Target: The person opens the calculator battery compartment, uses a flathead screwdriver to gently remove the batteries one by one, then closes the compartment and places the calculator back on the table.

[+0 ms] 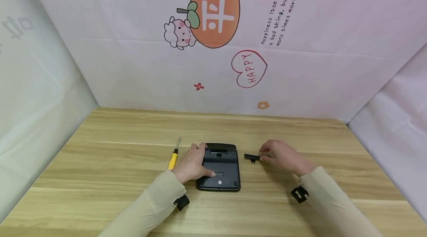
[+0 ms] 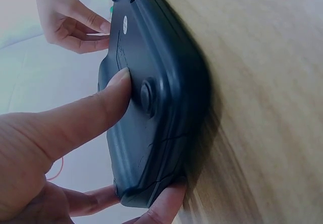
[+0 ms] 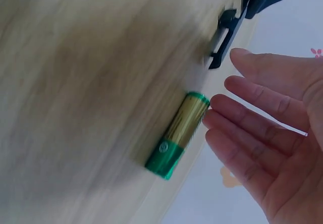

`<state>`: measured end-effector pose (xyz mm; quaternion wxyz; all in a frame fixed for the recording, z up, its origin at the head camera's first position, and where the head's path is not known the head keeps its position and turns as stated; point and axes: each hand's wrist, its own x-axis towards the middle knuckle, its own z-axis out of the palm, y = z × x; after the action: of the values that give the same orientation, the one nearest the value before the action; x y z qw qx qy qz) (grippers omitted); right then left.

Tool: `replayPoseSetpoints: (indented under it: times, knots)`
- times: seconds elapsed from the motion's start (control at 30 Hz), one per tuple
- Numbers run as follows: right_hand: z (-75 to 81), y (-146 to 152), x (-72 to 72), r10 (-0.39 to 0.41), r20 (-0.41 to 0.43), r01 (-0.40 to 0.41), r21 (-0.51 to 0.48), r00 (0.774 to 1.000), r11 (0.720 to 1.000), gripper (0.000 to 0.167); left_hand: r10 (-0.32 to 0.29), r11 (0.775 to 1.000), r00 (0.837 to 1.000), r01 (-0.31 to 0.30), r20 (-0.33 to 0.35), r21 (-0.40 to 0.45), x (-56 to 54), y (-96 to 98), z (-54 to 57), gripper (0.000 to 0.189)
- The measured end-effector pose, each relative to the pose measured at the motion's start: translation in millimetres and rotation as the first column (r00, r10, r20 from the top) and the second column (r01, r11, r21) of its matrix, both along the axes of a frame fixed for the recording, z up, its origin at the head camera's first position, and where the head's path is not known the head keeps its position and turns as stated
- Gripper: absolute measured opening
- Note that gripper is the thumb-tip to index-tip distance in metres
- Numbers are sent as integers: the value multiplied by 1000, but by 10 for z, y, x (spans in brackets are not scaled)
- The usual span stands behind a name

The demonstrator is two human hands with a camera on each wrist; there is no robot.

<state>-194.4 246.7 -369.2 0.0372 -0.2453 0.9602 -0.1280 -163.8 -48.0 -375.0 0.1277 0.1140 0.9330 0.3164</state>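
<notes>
A black desk calculator [image 1: 227, 168] lies back side up, its battery slot [image 1: 218, 152] uncovered at the far end. My left hand [image 1: 195, 164] holds it by the left side, the thumb pressing on the back and the fingers round the edge, as the left wrist view shows. To the right lies a small black battery cover [image 1: 251, 157] with a tab. Beside it is my right hand [image 1: 280, 155], fingers loosely bent and nothing between them. In the right wrist view a green and gold battery [image 3: 177, 135] lies by its fingertips; the hand hides it from the head view.
A screwdriver [image 1: 173, 159] with a yellow handle lies left of the calculator, partly behind the left hand. The wooden table [image 1: 133, 133] is bounded by a printed white cloth [image 1: 140, 70] at the back and white cloth at both sides.
</notes>
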Motion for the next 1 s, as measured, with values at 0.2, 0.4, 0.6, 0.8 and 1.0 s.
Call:
replayPoseSetpoints:
  times: [0.2,0.4,0.6,0.8,1.0]
  knots:
    - [-22,-93,26,30,-19,-30,-4,999,1000,26,-1,1000,1000,1,4,-5,-5,-3,3,82]
    - [-58,-166,58,48,-15,-48,10,999,999,30,-1,1000,1000,1,3,-4,-7,-3,-6,81]
    - [-111,-216,61,32,6,-32,-4,999,999,26,0,1000,1000,0,3,-13,-7,0,-9,81]
    - [-140,-244,56,12,8,-12,-12,1000,1000,24,2,1000,1000,-2,2,-16,-7,6,-4,82]
    - [-141,-257,52,14,1,-14,-13,1000,1000,23,3,1000,1000,-3,-1,-20,-9,4,-3,82]
